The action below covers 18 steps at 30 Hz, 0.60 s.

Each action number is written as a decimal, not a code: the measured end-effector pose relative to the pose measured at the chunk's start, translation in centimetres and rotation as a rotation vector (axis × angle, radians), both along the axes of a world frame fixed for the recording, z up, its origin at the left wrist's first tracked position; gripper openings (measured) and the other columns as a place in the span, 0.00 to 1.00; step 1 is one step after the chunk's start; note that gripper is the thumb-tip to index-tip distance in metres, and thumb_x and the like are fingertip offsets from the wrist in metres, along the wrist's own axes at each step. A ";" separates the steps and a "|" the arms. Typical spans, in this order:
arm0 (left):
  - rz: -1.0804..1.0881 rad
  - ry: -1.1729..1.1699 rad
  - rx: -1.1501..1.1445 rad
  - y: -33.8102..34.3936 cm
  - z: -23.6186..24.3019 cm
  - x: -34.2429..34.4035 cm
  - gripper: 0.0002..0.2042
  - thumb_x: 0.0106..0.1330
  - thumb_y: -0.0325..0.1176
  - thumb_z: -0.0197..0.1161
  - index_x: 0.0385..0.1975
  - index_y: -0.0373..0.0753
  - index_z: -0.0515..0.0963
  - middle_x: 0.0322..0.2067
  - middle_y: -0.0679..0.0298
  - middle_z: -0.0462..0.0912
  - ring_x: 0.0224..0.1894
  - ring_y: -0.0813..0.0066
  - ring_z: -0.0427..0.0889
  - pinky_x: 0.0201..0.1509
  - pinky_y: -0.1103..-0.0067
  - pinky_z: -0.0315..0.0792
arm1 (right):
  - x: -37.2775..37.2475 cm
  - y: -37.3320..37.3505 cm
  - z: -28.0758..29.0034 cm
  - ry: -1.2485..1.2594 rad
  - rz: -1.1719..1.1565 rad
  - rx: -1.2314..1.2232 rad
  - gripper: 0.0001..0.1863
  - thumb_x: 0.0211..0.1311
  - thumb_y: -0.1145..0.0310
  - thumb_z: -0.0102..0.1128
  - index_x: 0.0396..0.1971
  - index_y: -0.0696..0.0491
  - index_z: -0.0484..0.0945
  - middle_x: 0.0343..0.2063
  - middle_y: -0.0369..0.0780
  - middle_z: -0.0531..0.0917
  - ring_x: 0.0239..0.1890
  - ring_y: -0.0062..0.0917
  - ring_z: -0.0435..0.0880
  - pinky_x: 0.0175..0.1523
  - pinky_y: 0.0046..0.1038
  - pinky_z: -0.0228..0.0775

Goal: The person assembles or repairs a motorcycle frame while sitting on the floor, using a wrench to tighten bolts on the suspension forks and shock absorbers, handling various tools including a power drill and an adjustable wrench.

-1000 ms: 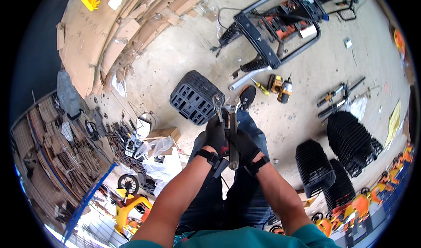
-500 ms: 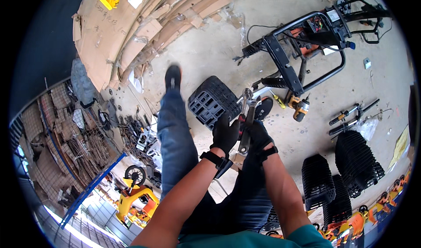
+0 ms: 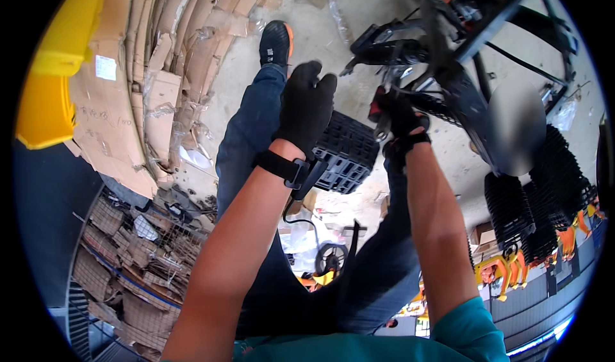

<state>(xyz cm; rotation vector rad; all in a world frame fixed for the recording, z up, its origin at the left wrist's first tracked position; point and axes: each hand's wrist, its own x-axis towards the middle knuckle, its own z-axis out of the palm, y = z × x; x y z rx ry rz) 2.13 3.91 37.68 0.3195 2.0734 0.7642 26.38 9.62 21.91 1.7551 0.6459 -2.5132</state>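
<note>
My right hand (image 3: 402, 117), in a black glove, is closed around a red-handled tool (image 3: 377, 104) and a metal wrench (image 3: 382, 131); its grip is partly hidden and blurred. The tools reach up beside the black metal vehicle frame (image 3: 471, 45). To the left, my gloved left hand (image 3: 307, 106) hangs above the floor with fingers bent and the thumb apart; nothing shows between them. Below and between my hands lies a black slotted plastic crate (image 3: 349, 154), partly covered by my left wrist.
Flattened cardboard (image 3: 106, 138) is piled at the upper left, with yellow plastic panels (image 3: 61, 54) over it. Stacked black baskets (image 3: 554, 176) stand at the right, near yellow vehicle parts (image 3: 503, 269). My left shoe (image 3: 275, 45) is planted ahead.
My hands have come apart: the left has let go of the tools and moved up and left, while the right keeps them. The view has shifted; the vehicle frame now appears closer.
</note>
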 end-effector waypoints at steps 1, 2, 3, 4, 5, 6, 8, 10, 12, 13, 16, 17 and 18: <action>0.064 -0.077 -0.010 1.0 0.0 -1.2 0.18 0.56 0.34 0.61 0.43 0.28 0.75 0.35 0.49 0.80 0.39 0.57 0.80 0.44 0.70 0.72 | 0.2 0.4 -1.8 0.031 -0.023 -0.046 0.09 0.60 0.66 0.61 0.36 0.54 0.78 0.26 0.36 0.79 0.28 0.25 0.80 0.35 0.26 0.75; 0.135 -0.147 -0.023 1.5 -0.1 -2.3 0.17 0.56 0.32 0.60 0.42 0.27 0.75 0.34 0.49 0.80 0.38 0.58 0.80 0.43 0.71 0.72 | -0.2 0.5 -3.4 0.068 -0.040 -0.093 0.10 0.59 0.66 0.63 0.38 0.54 0.78 0.29 0.36 0.81 0.31 0.25 0.82 0.38 0.25 0.77; 0.154 -0.208 -0.003 1.9 -0.2 -3.5 0.15 0.56 0.31 0.60 0.41 0.29 0.75 0.34 0.50 0.80 0.38 0.59 0.80 0.43 0.72 0.73 | -0.9 -0.3 -4.8 0.027 0.009 0.158 0.10 0.59 0.65 0.63 0.37 0.54 0.78 0.28 0.36 0.80 0.28 0.23 0.81 0.35 0.25 0.76; 0.184 -0.272 0.012 1.9 -0.3 -4.3 0.14 0.56 0.29 0.60 0.41 0.30 0.76 0.35 0.50 0.80 0.38 0.60 0.80 0.43 0.73 0.73 | -0.7 -1.3 -5.5 -0.008 0.041 0.246 0.11 0.58 0.64 0.64 0.36 0.54 0.78 0.27 0.35 0.80 0.27 0.22 0.80 0.33 0.24 0.75; 0.216 -0.336 0.031 1.7 -0.9 -4.6 0.13 0.56 0.28 0.60 0.41 0.31 0.76 0.35 0.51 0.80 0.37 0.61 0.81 0.42 0.74 0.73 | -0.4 -2.8 -5.9 -0.055 0.069 0.326 0.11 0.58 0.63 0.64 0.36 0.54 0.78 0.27 0.35 0.80 0.26 0.21 0.80 0.32 0.23 0.74; 0.070 -0.135 0.165 1.0 -2.5 -5.1 0.13 0.59 0.29 0.60 0.42 0.32 0.76 0.34 0.57 0.80 0.34 0.69 0.78 0.38 0.78 0.71 | -3.2 -2.8 -3.6 -0.129 0.019 0.202 0.12 0.56 0.63 0.65 0.36 0.54 0.78 0.27 0.34 0.79 0.26 0.20 0.79 0.31 0.23 0.72; -0.177 0.094 0.331 1.5 -4.2 -5.7 0.12 0.63 0.31 0.59 0.44 0.34 0.76 0.33 0.65 0.80 0.30 0.80 0.74 0.33 0.84 0.68 | -5.6 -3.9 -1.6 -0.240 0.037 0.223 0.15 0.54 0.62 0.68 0.36 0.54 0.78 0.26 0.32 0.79 0.26 0.17 0.76 0.31 0.22 0.67; -0.318 0.171 0.389 2.7 -4.2 -6.2 0.13 0.64 0.33 0.59 0.46 0.36 0.76 0.33 0.68 0.80 0.28 0.88 0.72 0.29 0.89 0.66 | -5.8 -4.7 -1.3 -0.239 0.060 0.169 0.14 0.54 0.63 0.67 0.37 0.54 0.78 0.27 0.32 0.79 0.28 0.17 0.77 0.32 0.22 0.68; -0.171 -0.042 0.298 3.3 -2.9 -5.7 0.13 0.64 0.34 0.60 0.46 0.36 0.76 0.33 0.69 0.80 0.28 0.89 0.72 0.29 0.89 0.65 | -4.7 -4.4 -1.0 -0.138 -0.074 -0.010 0.14 0.54 0.65 0.67 0.39 0.55 0.78 0.28 0.33 0.80 0.30 0.18 0.78 0.35 0.22 0.71; -0.133 -0.109 0.265 3.9 -2.5 -5.4 0.13 0.63 0.34 0.61 0.45 0.36 0.76 0.33 0.69 0.80 0.28 0.89 0.72 0.29 0.89 0.65 | -3.9 -4.2 -1.4 -0.115 -0.134 -0.099 0.14 0.55 0.66 0.67 0.40 0.55 0.78 0.29 0.34 0.80 0.30 0.18 0.79 0.35 0.22 0.72; -0.082 -0.230 0.167 5.8 -0.9 -5.0 0.13 0.63 0.34 0.61 0.45 0.36 0.77 0.33 0.68 0.79 0.29 0.86 0.73 0.31 0.87 0.67 | -3.5 -3.1 -1.0 -0.082 -0.190 -0.148 0.14 0.55 0.66 0.67 0.38 0.56 0.78 0.26 0.37 0.80 0.26 0.24 0.80 0.30 0.27 0.76; -0.223 -0.091 0.236 6.2 -1.2 -5.2 0.13 0.63 0.34 0.61 0.45 0.35 0.77 0.34 0.67 0.80 0.32 0.84 0.74 0.34 0.86 0.69 | -2.9 -3.5 -2.0 -0.139 -0.124 -0.040 0.13 0.54 0.66 0.66 0.37 0.56 0.78 0.25 0.36 0.80 0.25 0.24 0.80 0.29 0.27 0.76; -0.364 0.046 0.305 6.3 -1.4 -5.5 0.14 0.63 0.34 0.60 0.46 0.35 0.77 0.35 0.66 0.80 0.34 0.82 0.76 0.37 0.85 0.71 | -2.3 -4.3 -2.7 -0.201 -0.062 0.068 0.12 0.54 0.66 0.66 0.36 0.56 0.78 0.24 0.36 0.79 0.24 0.23 0.80 0.28 0.26 0.75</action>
